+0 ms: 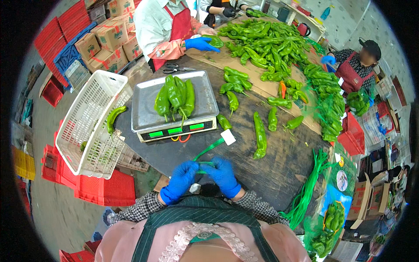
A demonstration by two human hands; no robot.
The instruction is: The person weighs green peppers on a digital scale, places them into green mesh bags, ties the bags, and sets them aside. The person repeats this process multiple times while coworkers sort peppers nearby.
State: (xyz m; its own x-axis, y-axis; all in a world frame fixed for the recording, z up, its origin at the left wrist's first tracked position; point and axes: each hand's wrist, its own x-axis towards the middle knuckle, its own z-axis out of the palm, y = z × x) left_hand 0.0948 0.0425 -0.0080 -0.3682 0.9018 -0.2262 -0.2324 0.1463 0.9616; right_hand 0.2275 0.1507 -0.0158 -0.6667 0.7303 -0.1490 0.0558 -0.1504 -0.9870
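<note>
Both my hands wear blue gloves and meet at the table's near edge. Between them runs a green mesh net bag, bunched at the fingers, with a white tag at its far end on the table. My left hand pinches the gathered net from the left. From the right, my right hand grips the same net. Beyond them stands a digital scale with lit green displays. Several green peppers lie in a bunch on its metal tray.
A white plastic crate with a pepper on its rim stands at left. Loose peppers lie right of the scale, below a large pepper heap. Green net bags hang at right. Scissors lie behind the scale. Co-workers stand across the table.
</note>
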